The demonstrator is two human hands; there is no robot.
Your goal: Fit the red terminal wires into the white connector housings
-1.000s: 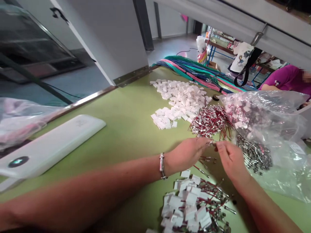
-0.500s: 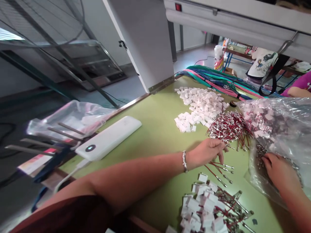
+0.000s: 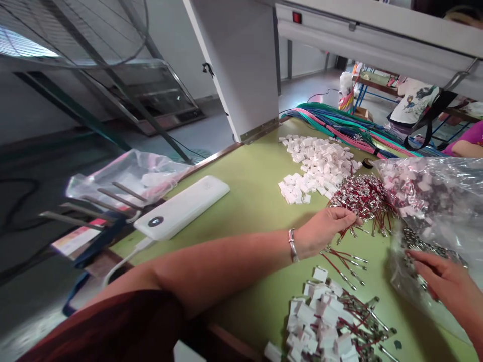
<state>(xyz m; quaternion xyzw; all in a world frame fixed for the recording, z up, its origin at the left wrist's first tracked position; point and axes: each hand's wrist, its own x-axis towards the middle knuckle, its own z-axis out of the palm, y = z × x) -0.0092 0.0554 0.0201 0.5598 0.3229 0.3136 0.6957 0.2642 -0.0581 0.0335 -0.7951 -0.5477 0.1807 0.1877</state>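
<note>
My left hand (image 3: 330, 229), with a bracelet at the wrist, has its fingertips pinched at the near edge of a heap of red wires with metal terminals (image 3: 360, 196). What lies between those fingertips is hard to see. To the right, my right hand (image 3: 441, 276) is at the mouth of a clear plastic bag (image 3: 426, 306), its fingers closed around small metal terminals (image 3: 421, 282). More dark metal terminals (image 3: 426, 241) lie in the bag. Several loose red wires (image 3: 345, 269) rest below my left hand. Nearer to me is a pile of white connectors with wires (image 3: 320, 322).
White plastic connectors (image 3: 317, 161) are heaped farther back on the green table (image 3: 249, 201). A white power bank (image 3: 184, 206) with a cable lies on the left. Bundled coloured cables (image 3: 339, 125) run along the far edge. Another person's sleeve (image 3: 468, 138) shows at the right.
My right hand has drawn back toward me, and metal terminals now show beneath its fingers. The left hand has moved slightly against the red wire heap. The view has shifted a little.
</note>
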